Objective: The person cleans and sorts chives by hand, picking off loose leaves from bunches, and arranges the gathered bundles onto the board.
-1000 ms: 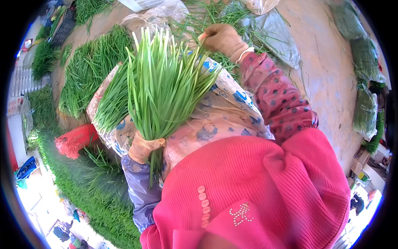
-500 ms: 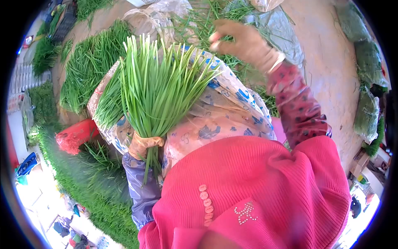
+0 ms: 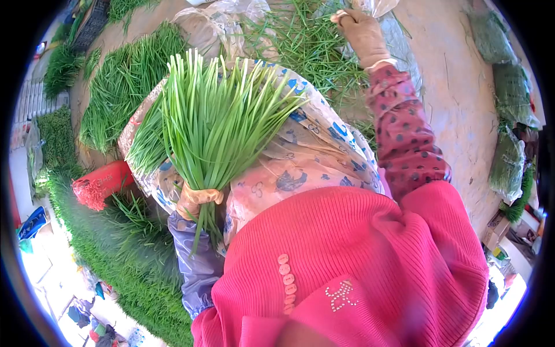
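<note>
My left hand (image 3: 191, 201) is wrapped round the leafy end of a thick bunch of garlic chives (image 3: 217, 127). The pale cut stem ends fan out away from me, and some leaves hang below the fist. The bunch is above a patterned plastic sheet (image 3: 295, 179) spread over my lap. Out at the far right, my right hand (image 3: 361, 36) is stretched away from the bunch, its fingers curled into a pinch. Whatever lies between those fingertips is too small to name. Loose chive scraps (image 3: 315, 49) lie on the floor beside and below it.
A pile of chives (image 3: 127, 87) lies at the far left, with a red roll (image 3: 104, 182) closer to me. More greens (image 3: 127, 277) cover the lower left. Bagged bundles (image 3: 511, 92) line the right side. Clear plastic (image 3: 214, 26) lies at the back.
My right hand has moved up and away, farther from the bunch, and its fingers are more closed. My left hand keeps its grip on the chives, almost unmoved.
</note>
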Demonstrator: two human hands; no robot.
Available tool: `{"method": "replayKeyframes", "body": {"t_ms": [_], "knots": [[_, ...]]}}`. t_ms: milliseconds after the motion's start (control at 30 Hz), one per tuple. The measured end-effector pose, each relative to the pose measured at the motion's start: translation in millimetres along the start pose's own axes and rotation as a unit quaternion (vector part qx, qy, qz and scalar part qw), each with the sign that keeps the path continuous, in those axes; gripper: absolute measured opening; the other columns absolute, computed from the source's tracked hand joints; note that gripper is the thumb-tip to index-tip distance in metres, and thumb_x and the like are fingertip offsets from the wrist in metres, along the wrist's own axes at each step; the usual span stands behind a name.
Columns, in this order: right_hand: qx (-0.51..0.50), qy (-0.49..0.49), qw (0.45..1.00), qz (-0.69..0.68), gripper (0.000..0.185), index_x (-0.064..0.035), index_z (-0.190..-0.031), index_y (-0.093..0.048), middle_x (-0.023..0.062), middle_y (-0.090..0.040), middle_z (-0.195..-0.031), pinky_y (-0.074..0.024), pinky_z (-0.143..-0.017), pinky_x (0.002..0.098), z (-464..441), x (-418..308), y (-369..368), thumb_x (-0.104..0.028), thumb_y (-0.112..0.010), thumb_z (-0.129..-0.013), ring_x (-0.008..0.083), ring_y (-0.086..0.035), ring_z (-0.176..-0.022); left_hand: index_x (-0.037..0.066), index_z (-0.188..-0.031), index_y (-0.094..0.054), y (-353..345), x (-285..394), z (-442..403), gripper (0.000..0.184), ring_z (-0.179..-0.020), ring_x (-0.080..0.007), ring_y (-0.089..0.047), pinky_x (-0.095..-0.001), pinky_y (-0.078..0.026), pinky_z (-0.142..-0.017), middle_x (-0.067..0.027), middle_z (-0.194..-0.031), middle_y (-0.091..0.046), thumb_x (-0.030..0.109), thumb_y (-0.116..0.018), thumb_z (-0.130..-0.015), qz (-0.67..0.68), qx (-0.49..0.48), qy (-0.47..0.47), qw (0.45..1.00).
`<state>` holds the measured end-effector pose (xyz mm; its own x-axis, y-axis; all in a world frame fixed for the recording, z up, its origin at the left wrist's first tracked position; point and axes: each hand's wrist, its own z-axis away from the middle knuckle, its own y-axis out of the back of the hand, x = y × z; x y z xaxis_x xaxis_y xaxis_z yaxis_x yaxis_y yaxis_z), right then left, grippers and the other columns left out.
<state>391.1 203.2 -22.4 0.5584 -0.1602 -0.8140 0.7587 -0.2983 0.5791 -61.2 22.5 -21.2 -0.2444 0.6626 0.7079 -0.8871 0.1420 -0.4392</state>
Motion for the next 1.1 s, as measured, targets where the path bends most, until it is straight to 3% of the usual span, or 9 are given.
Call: {"method": "replayKeyframes", "body": {"t_ms": [100,200,367,567,700,833,933,1000,1100], "knots": [[-0.139,-0.055,0.981,0.125,0.027,-0.0089,-0.105,-0.070,0.0118,-0.070,-0.098,-0.0505,-0.088,0.0330,14.4,-2.2,20.5,-0.028,-0.062,-0.087,0.0256,-0.066,-0.097,-0.006,-0.098,-0.058,-10.5,-0.1,-4.2,0.042,-0.051,-0.0217,-0.053,-0.0319,-0.040,-0.045,-0.0130,-0.071,-0.058,0.003,-0.080,-0.063,0.016,0.025,-0.033,0.999],[-0.268,0.170,0.941,0.118,0.030,-0.0094,-0.110,-0.068,0.0125,-0.068,-0.109,-0.0489,-0.091,0.0332,60.9,-15.2,0.3,-0.025,-0.065,-0.084,0.0247,-0.063,-0.105,-0.006,-0.092,-0.058,-11.6,2.4,-7.7,0.034,-0.052,-0.0220,-0.053,-0.0328,-0.040,-0.046,-0.0132,-0.071,-0.058,0.005,-0.079,-0.067,0.029,-0.009,-0.047,0.998],[-0.320,0.113,0.941,-0.004,0.042,-0.0105,-0.118,-0.064,0.0169,-0.062,-0.123,-0.0455,-0.098,0.0356,80.3,-15.9,-66.8,-0.027,-0.072,-0.080,0.0343,-0.059,-0.113,-0.008,-0.110,-0.052,27.1,-6.5,-7.5,0.048,-0.059,-0.0241,-0.057,-0.0352,-0.044,-0.052,-0.0157,-0.079,-0.059,0.001,-0.076,-0.069,0.021,-0.084,-0.007,0.996],[-0.262,0.078,0.958,0.087,0.033,-0.0152,-0.111,-0.068,0.0207,-0.067,-0.094,-0.0503,-0.085,0.0421,64.5,-30.3,-94.1,-0.035,-0.060,-0.086,0.0375,-0.064,-0.092,-0.006,-0.102,-0.054,14.0,3.3,-5.3,0.042,-0.059,-0.0232,-0.057,-0.0349,-0.043,-0.051,-0.0129,-0.075,-0.059,0.003,-0.078,-0.069,-0.031,-0.071,0.011,0.997],[-0.077,0.018,0.997,0.023,0.035,-0.0136,-0.114,-0.067,0.0152,-0.070,-0.103,-0.0512,-0.084,0.0411,9.5,3.9,-45.9,-0.037,-0.059,-0.089,0.0355,-0.066,-0.097,-0.005,-0.093,-0.056,14.6,0.2,-5.4,0.032,-0.055,-0.0221,-0.053,-0.0344,-0.040,-0.048,-0.0122,-0.069,-0.056,0.005,-0.077,-0.070,-0.015,-0.072,0.007,0.997],[0.101,0.142,0.949,0.263,0.034,-0.0077,-0.108,-0.068,0.0150,-0.070,-0.095,-0.0508,-0.084,0.0396,-2.7,22.3,1.8,-0.035,-0.060,-0.089,0.0341,-0.066,-0.093,-0.005,-0.101,-0.054,45.6,-11.9,-9.9,0.040,-0.057,-0.0200,-0.053,-0.0339,-0.038,-0.049,-0.0106,-0.069,-0.056,0.005,-0.078,-0.070,0.030,-0.104,0.024,0.994],[-0.238,0.011,0.969,0.070,0.039,-0.0025,-0.104,-0.069,0.0132,-0.070,-0.087,-0.0538,-0.077,0.0373,35.6,-46.9,31.9,-0.039,-0.060,-0.091,0.0259,-0.068,-0.085,-0.004,-0.099,-0.055,-8.0,25.8,-6.0,0.041,-0.057,-0.0197,-0.053,-0.0321,-0.038,-0.050,-0.0102,-0.069,-0.056,0.012,-0.079,-0.070,-0.032,-0.093,-0.019,0.995],[-0.556,-0.133,0.798,-0.193,0.037,-0.0021,-0.104,-0.069,0.0129,-0.070,-0.088,-0.0571,-0.070,0.0338,63.4,-57.0,29.0,-0.035,-0.057,-0.094,0.0213,-0.069,-0.081,-0.004,-0.099,-0.055,-19.8,41.5,-5.6,0.041,-0.057,-0.0198,-0.053,-0.0316,-0.038,-0.051,-0.0101,-0.069,-0.057,0.015,-0.079,-0.071,-0.054,-0.086,-0.033,0.994],[-0.692,-0.211,0.653,-0.223,0.034,0.0062,-0.117,-0.060,0.0190,-0.068,-0.101,-0.0600,-0.068,0.0367,96.6,-74.3,2.6,-0.019,-0.048,-0.098,0.0277,-0.070,-0.081,-0.005,-0.101,-0.056,-20.7,61.5,-14.6,0.041,-0.058,-0.0203,-0.053,-0.0317,-0.039,-0.051,-0.0108,-0.070,-0.058,0.014,-0.078,-0.071,-0.070,-0.111,-0.055,0.990]]}}
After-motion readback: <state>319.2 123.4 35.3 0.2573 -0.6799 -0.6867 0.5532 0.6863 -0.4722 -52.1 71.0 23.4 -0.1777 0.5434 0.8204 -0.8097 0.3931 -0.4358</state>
